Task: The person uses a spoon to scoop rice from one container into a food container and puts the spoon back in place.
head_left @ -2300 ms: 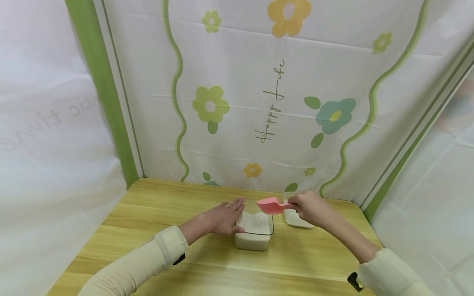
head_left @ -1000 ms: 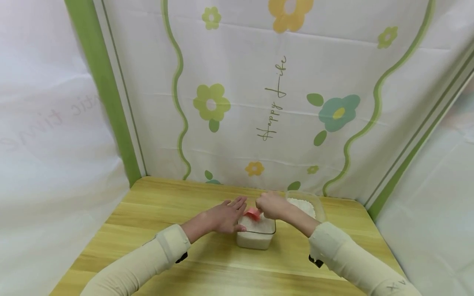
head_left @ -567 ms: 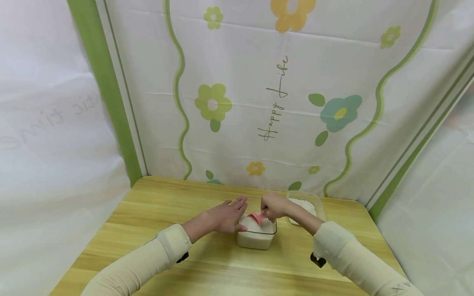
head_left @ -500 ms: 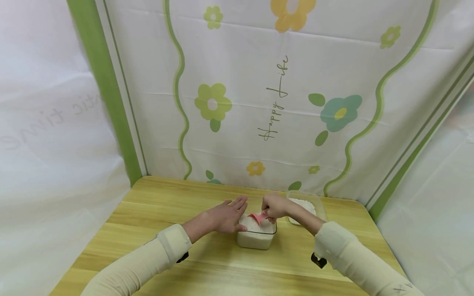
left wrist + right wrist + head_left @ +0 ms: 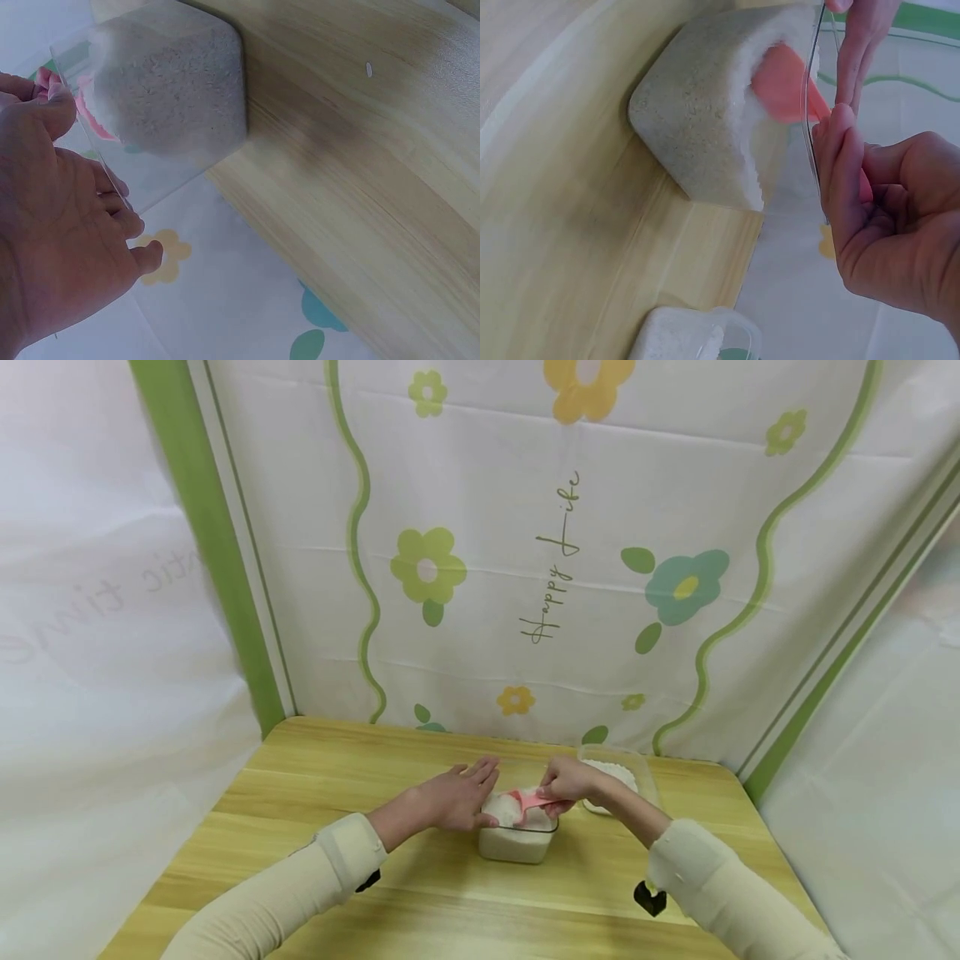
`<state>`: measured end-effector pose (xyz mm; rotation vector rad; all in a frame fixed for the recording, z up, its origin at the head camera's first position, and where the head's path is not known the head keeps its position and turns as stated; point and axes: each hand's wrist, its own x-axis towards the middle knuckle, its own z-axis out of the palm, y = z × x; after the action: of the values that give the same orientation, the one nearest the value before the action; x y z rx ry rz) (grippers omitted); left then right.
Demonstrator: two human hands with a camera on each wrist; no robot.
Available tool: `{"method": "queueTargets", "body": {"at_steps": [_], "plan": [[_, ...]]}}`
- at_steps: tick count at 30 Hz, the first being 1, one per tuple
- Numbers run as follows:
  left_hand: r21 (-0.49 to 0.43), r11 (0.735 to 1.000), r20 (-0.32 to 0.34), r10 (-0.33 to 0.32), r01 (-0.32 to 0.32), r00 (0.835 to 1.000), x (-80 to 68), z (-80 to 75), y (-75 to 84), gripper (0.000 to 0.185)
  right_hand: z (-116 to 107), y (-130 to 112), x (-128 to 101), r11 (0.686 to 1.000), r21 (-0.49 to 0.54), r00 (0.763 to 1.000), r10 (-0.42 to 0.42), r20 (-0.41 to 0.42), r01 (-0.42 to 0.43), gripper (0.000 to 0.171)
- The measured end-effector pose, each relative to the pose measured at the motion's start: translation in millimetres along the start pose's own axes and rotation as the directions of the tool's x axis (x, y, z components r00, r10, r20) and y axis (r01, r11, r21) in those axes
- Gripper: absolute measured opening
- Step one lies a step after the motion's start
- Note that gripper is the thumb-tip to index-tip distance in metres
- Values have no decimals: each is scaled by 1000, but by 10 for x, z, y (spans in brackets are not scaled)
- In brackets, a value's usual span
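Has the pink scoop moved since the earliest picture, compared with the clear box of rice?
Yes. The pink scoop, held by the right hand, has come down and left from above the box's right edge into the rice box.

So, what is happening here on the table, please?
A person is working with rice at a wooden table. The right hand holds a pink scoop whose bowl is dug into the rice inside a clear container. The left hand rests flat against the container's left side, fingers straight. A second container, also holding rice, stands just behind the right hand, near the flowered backdrop.
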<state>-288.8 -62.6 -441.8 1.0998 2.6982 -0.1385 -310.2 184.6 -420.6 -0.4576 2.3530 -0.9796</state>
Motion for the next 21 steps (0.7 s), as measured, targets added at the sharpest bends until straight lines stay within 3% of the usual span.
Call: {"method": "queueTargets", "body": {"at_steps": [5, 13, 21], "plan": [[10, 1000, -2, 7, -7, 1000, -4, -11, 4, 83, -10, 72, -37, 993, 120, 1000, -2, 11, 1, 29], [24, 1000, -1, 9, -9, 1000, 5, -8, 2, 82, -23, 203, -132, 972, 229, 998, -53, 20, 47, 30], [3, 1000, -11, 12, -12, 1000, -14, -8, -4, 83, 26, 344, -283, 935, 348, 998, -67, -11, 67, 30]]}}
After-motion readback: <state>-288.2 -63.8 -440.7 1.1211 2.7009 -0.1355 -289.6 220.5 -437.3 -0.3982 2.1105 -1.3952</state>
